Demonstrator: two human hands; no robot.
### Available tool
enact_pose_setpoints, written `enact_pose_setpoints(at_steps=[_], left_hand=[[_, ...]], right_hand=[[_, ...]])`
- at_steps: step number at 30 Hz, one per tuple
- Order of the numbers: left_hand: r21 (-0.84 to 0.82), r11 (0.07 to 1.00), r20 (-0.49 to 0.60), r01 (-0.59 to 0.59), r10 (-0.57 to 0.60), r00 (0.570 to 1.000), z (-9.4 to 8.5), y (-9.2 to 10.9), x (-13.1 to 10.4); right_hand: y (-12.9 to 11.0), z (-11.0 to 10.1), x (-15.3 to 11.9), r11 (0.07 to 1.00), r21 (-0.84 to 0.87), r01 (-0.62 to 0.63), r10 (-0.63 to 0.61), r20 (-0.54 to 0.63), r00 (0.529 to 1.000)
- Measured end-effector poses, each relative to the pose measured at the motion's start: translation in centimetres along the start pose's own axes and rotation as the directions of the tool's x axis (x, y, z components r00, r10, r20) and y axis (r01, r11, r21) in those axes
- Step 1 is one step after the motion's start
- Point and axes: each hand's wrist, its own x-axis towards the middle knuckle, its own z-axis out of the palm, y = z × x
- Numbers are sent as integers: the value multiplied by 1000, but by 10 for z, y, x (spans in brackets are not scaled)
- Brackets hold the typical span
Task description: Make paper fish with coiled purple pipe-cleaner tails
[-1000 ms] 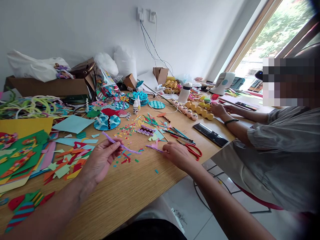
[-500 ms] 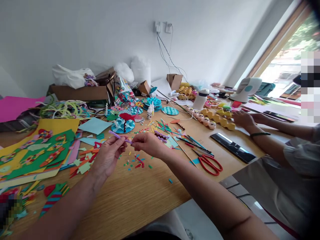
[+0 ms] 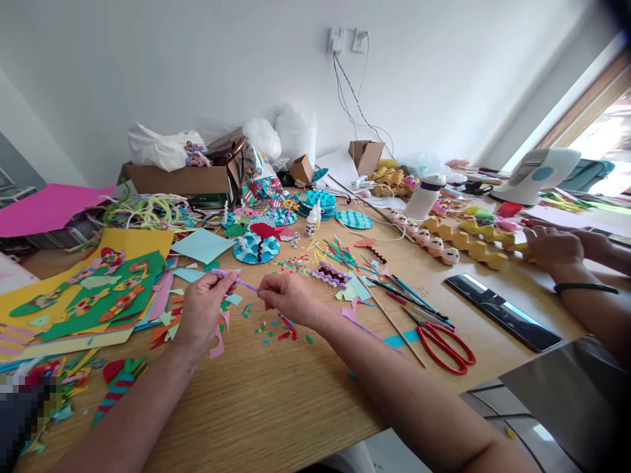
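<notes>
The left hand (image 3: pixel 203 303) and the right hand (image 3: pixel 288 297) are pinching the purple pipe cleaner (image 3: pixel 246 285) above the tabletop (image 3: pixel 241 387). Behind, a white bag (image 3: pixel 158 150) is lying over the cardboard box (image 3: pixel 180 180) and hiding its inside.

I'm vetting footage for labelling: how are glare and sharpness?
Head view: daylight washes out the wood-framed window at right; pale reflections streak the flat black glossy device; same head view: the fuzzy purple strip between left hand and right hand is distinguishable.

Left hand (image 3: pixel 206 301) pinching, right hand (image 3: pixel 290 297) (curled inward) also pinching, close together
</notes>
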Motion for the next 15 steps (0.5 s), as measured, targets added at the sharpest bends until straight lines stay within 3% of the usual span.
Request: enact_pose_setpoints(at_steps=[4,8,11,15], left_hand=[[-76,996,67,56,-51,996,1,0,-3],[-60,998,48,37,-34,998,0,2,-4],[-31,999,25,36,-35,999,-1,2,-1],[-25,998,40,56,-55,998,-1,-1,0]], right_hand=[[4,0,-3,992,-123,26,-35,-69,997],[8,0,-5,941,-327,86,-118,-81,990],[9,1,-6,880,-469,71,-130,-96,987],[6,1,-7,860,-510,25,-112,-139,984]])
